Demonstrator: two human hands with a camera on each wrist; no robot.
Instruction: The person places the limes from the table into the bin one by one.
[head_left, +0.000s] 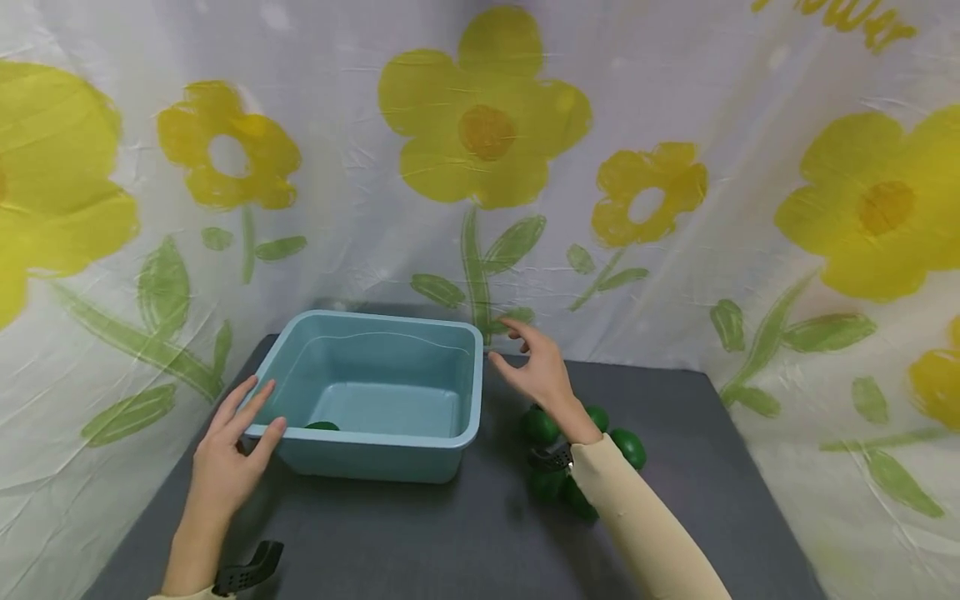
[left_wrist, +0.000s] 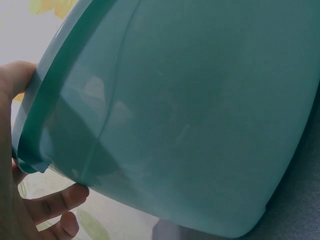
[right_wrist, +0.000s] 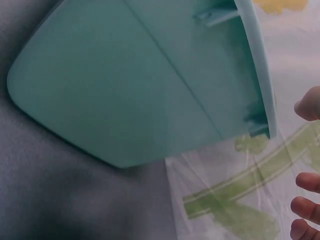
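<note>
The light blue rectangular plastic basin [head_left: 378, 400] sits centre frame on the dark grey table [head_left: 465, 542]. The left hand [head_left: 232, 450] touches its lower-left rim corner, thumb on the rim, fingers loosely spread. The right hand [head_left: 536, 371] hovers beside the right rim, fingers wide, holding nothing. Green round fruits [head_left: 622, 446] lie under the right wrist. Judged light, rigid and smooth-walled; the rolled rim on opposite sides offers the best hold.

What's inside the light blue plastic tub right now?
Inside the tub, one dark green round fruit shows at the near left corner, mostly hidden by the front wall. The rest of the visible floor is bare; the strip behind that wall is covered.
</note>
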